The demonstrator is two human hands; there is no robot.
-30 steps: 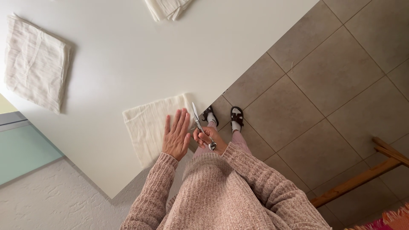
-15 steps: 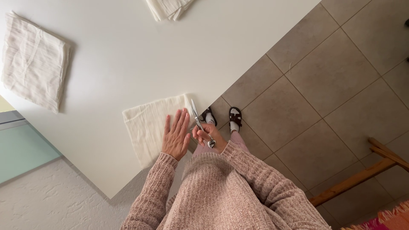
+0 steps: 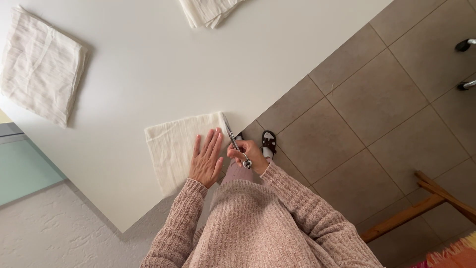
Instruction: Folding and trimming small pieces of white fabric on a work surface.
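Note:
A folded white cloth [image 3: 173, 144] lies at the near edge of a white table [image 3: 148, 64]. My left hand [image 3: 207, 159] rests flat on the cloth with the fingers spread. My right hand [image 3: 250, 155] grips a pair of metal scissors [image 3: 233, 139] by the handles. The blades point away from me along the cloth's right edge, at the table edge. Both arms wear pink knitted sleeves.
A second folded white cloth [image 3: 42, 67] lies at the table's far left, and a stack of white cloths [image 3: 208, 10] at its top edge. Brown floor tiles [image 3: 377, 114] spread to the right, with a wooden frame [image 3: 421, 203] and chair castors [image 3: 466, 44]. My sandalled feet [image 3: 267, 141] stand below the table edge.
The scissors have edged slightly along the cloth's right edge. My left hand stays flat on the cloth.

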